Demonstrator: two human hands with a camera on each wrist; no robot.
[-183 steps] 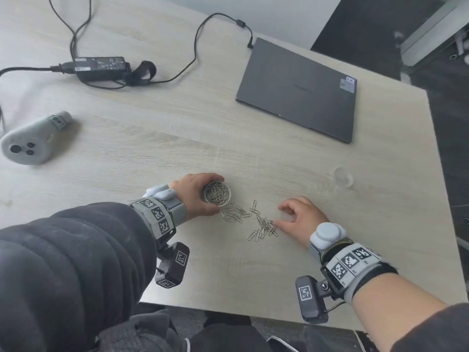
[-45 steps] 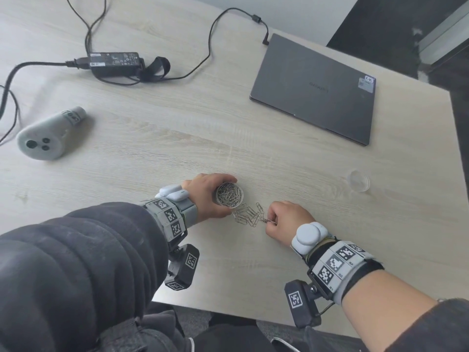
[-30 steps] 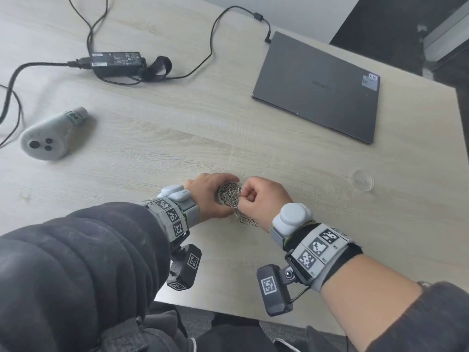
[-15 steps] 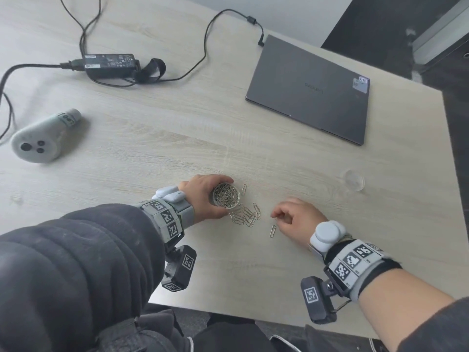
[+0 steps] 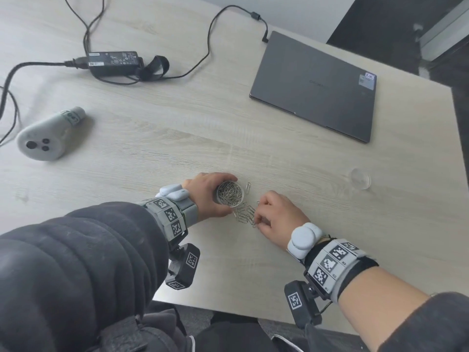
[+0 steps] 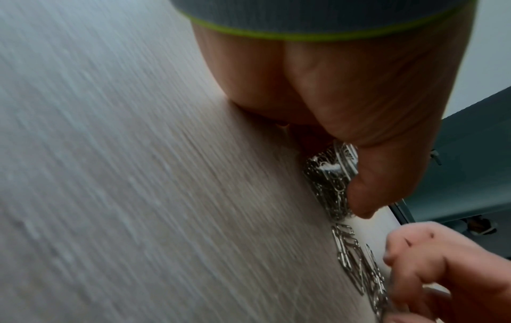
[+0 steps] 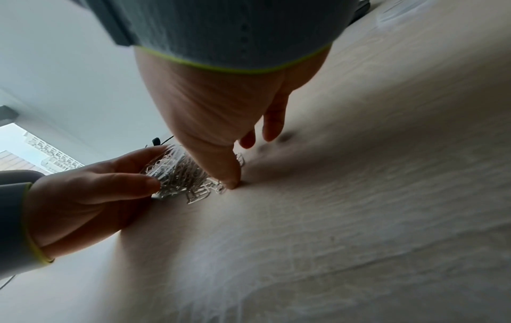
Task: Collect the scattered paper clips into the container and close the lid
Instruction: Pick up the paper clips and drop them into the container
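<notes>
A small round clear container (image 5: 230, 193), packed with silver paper clips, is gripped by the left hand (image 5: 206, 196), whose fingers and thumb are curled round its wall; it stands on the pale wood-grain surface (image 5: 177, 138) near the middle of the near edge. Its top is uncovered. A loose cluster of paper clips (image 5: 245, 214) lies on the surface just beside the container, on its right and slightly nearer the near edge, and a single paper clip (image 5: 248, 187) lies apart from the cluster, close to the container's far right side. The right hand (image 5: 276, 215) is set down at the right side of the cluster with its fingers curled; in the right wrist view the thumb tip (image 7: 231, 183) is pressed to the surface against the clips, so a pinch on the cluster's edge is suggested, though whether a clip is actually held cannot be told. The clear round lid (image 5: 360, 178) lies flat well apart from both hands, toward the right edge. A closed dark grey laptop (image 5: 314, 85) is placed toward the far right corner. A black power adapter (image 5: 113, 62) with its cable (image 5: 208, 47) is seen toward the far left, and a white handheld controller (image 5: 48, 137) lies near the left edge.
</notes>
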